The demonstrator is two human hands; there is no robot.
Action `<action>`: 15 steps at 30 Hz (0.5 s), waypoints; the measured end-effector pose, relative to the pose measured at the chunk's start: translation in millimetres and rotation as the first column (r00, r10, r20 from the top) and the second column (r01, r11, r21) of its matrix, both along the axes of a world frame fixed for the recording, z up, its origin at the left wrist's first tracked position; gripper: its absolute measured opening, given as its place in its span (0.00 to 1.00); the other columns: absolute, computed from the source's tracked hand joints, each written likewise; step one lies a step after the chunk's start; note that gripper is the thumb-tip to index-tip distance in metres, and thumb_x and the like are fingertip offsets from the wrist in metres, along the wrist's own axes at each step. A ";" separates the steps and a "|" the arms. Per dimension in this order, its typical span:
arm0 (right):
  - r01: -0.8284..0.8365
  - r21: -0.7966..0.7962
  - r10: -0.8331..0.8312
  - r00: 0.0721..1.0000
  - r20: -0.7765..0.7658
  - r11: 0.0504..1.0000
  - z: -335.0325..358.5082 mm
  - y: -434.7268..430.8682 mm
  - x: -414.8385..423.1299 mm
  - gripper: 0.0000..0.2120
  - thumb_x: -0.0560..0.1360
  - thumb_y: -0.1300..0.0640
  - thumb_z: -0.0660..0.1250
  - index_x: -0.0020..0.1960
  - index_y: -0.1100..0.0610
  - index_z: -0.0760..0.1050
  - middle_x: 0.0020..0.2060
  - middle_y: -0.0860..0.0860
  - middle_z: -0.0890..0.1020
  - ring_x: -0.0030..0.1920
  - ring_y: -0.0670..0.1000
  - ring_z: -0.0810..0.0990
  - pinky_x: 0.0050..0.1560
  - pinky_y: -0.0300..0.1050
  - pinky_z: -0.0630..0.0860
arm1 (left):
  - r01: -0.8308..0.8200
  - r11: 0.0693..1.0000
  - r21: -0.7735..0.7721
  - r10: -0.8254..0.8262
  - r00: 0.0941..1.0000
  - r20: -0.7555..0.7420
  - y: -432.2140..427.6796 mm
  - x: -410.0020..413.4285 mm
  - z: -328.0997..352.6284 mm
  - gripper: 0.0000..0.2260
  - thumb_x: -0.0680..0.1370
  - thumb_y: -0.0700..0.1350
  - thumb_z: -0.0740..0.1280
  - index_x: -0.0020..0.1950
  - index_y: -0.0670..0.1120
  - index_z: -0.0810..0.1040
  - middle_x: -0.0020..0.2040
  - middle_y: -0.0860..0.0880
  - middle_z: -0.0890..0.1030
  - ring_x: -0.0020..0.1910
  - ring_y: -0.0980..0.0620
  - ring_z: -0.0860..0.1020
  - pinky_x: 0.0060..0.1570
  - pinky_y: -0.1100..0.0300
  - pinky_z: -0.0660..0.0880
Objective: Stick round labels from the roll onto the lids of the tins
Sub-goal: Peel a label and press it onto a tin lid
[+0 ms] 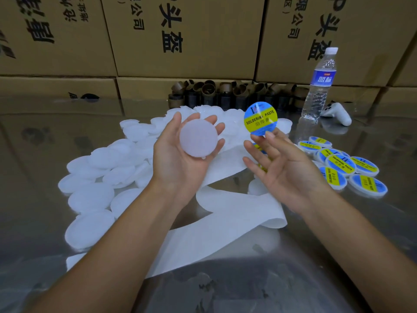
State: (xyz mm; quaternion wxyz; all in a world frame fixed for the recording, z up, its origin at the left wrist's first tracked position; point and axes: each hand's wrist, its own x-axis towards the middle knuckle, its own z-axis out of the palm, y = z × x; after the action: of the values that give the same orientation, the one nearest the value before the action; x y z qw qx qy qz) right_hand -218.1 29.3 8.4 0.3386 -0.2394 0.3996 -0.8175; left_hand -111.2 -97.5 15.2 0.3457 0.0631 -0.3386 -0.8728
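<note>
Above steel table (45, 141), left hand (180, 159) cradles blank lid (198, 137); right hand (286, 168) pinches "SOLDERING PASTE" label (260, 119).

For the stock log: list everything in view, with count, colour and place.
Blank lids: many, white, heaped left.
Labelled lids: about eight, blue-yellow, right.
Backing strip: one, white, centre table.
Cardboard cores: many, brown, far edge.
Water bottle: one, clear, far right.
White device: one, beside bottle.
Cartons: several, tan, behind.
Left hand: holds blank lid.
Right hand: fingertips pinch round label.
</note>
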 end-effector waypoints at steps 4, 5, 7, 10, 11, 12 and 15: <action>-0.059 -0.100 0.060 0.998 0.002 0.993 2.9 2.2 4.3 0.08 0.66 0.58 0.67 0.43 0.49 0.80 0.41 0.48 0.85 0.41 0.48 0.85 0.41 0.42 0.81 | 0.119 0.992 -0.031 -0.117 0.992 0.047 3.9 -1.8 -3.9 0.18 0.81 0.56 0.55 0.54 0.43 0.76 0.47 0.43 0.85 0.46 0.44 0.84 0.48 0.52 0.79; -0.078 -0.114 0.078 0.997 -0.005 0.990 3.5 2.1 6.3 0.08 0.67 0.58 0.66 0.40 0.48 0.82 0.41 0.48 0.85 0.40 0.48 0.84 0.40 0.41 0.80 | 0.129 0.991 -0.035 -0.127 0.990 0.055 4.5 -2.6 -4.8 0.18 0.81 0.56 0.55 0.54 0.43 0.76 0.47 0.42 0.85 0.46 0.44 0.84 0.49 0.51 0.78; -0.100 -0.099 0.097 0.995 -0.039 0.990 3.3 1.4 9.7 0.08 0.67 0.57 0.66 0.37 0.48 0.83 0.40 0.48 0.85 0.38 0.47 0.84 0.38 0.40 0.80 | 0.137 0.990 -0.026 -0.135 0.989 0.061 4.9 -3.9 -5.8 0.19 0.81 0.56 0.55 0.54 0.42 0.76 0.48 0.41 0.84 0.47 0.43 0.84 0.53 0.49 0.77; -0.120 -0.015 0.118 0.988 -0.099 0.993 -0.3 -1.8 13.8 0.06 0.66 0.55 0.67 0.41 0.51 0.81 0.38 0.49 0.85 0.33 0.46 0.83 0.35 0.38 0.79 | 0.176 0.984 -0.040 -0.171 0.980 0.097 6.3 -5.2 -5.9 0.24 0.81 0.57 0.53 0.64 0.39 0.72 0.59 0.37 0.79 0.49 0.43 0.80 0.47 0.53 0.76; -0.132 0.024 0.134 0.983 -0.124 0.991 -2.0 -3.4 15.4 0.07 0.66 0.55 0.67 0.43 0.53 0.79 0.38 0.50 0.85 0.32 0.45 0.83 0.34 0.38 0.79 | 0.192 0.980 -0.060 -0.184 0.976 0.114 6.9 -5.8 -6.5 0.26 0.82 0.57 0.52 0.67 0.38 0.71 0.60 0.36 0.78 0.48 0.44 0.78 0.43 0.56 0.76; -0.144 0.067 0.153 0.977 -0.151 0.987 -3.7 -4.6 16.8 0.08 0.65 0.54 0.68 0.44 0.53 0.77 0.38 0.50 0.85 0.32 0.45 0.83 0.34 0.37 0.79 | 0.204 0.975 -0.086 -0.192 0.973 0.126 7.2 -6.6 -7.4 0.27 0.81 0.57 0.51 0.67 0.37 0.71 0.58 0.37 0.78 0.45 0.46 0.78 0.40 0.58 0.75; -0.170 0.151 0.196 0.963 -0.185 0.974 -8.3 -7.2 19.9 0.11 0.64 0.54 0.69 0.45 0.55 0.76 0.36 0.50 0.85 0.31 0.45 0.83 0.33 0.37 0.78 | 0.205 0.970 -0.133 -0.185 0.972 0.147 6.7 -9.5 -10.8 0.24 0.81 0.58 0.50 0.57 0.40 0.74 0.51 0.41 0.80 0.39 0.48 0.80 0.42 0.56 0.73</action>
State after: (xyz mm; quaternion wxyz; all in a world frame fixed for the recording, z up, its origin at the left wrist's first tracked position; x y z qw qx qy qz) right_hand -198.2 22.0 0.1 0.3866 -0.3324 0.4612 -0.7262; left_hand -120.7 -90.8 4.4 0.2383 0.0623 -0.4290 -0.8691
